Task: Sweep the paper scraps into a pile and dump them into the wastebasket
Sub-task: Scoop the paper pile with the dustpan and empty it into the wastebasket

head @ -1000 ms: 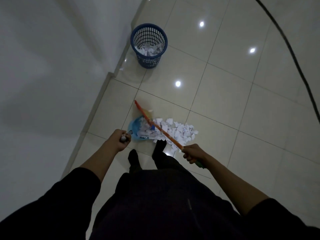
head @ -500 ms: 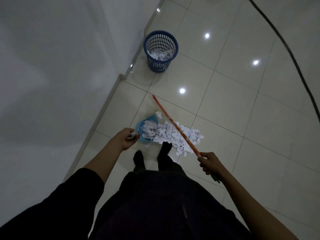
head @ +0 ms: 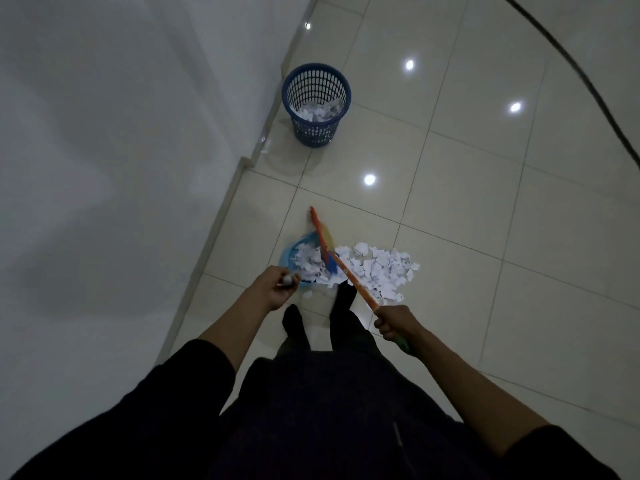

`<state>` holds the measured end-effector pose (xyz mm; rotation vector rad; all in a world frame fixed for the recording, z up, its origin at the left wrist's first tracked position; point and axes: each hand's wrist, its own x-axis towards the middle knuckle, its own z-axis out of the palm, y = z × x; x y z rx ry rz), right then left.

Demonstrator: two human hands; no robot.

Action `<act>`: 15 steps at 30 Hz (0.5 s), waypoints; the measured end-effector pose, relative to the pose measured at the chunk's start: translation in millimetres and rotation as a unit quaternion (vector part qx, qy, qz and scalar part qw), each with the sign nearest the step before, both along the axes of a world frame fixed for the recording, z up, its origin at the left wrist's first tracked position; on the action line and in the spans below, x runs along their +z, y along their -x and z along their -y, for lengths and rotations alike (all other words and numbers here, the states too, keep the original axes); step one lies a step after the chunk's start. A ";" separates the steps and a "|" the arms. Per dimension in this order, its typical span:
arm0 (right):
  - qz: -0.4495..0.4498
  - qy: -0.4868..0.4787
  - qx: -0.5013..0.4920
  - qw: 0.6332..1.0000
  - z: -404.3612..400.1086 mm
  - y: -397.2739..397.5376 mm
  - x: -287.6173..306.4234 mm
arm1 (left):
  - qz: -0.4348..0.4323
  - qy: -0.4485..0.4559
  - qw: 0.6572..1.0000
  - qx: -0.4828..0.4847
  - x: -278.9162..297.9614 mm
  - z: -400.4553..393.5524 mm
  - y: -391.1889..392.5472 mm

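left hand (head: 276, 286): curled round the dustpan (head: 290, 256) handle
right hand (head: 394, 322): grips the broom (head: 349, 276) stick
scraps (head: 375, 271): piled on the floor, partly in the dustpan
basket (head: 316, 104): by the wall, scraps inside

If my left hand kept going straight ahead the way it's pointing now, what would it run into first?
Most likely the light blue plastic dustpan just ahead of the left hand, already holding some of the white paper scraps. The hand grips what looks like the dustpan's handle, and depth is hard to judge from overhead.
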<state>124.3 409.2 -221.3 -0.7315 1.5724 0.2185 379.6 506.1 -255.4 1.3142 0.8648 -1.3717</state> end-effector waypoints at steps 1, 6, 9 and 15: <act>0.014 -0.012 -0.027 0.999 0.2 -0.2 -0.1 | 0.004 -0.004 1.000 -0.001 1.4 0.1 -0.5; 0.054 -0.028 -0.072 0.996 5.5 11.6 3.0 | 0.020 -0.005 1.000 0.003 7.6 4.8 -4.2; 0.039 0.015 0.011 0.999 7.9 17.3 8.9 | 0.018 -0.007 1.000 0.016 7.9 1.6 -11.0; -0.005 0.103 0.196 0.975 10.7 23.9 18.8 | 0.003 -0.015 0.999 0.038 2.2 -7.2 -10.8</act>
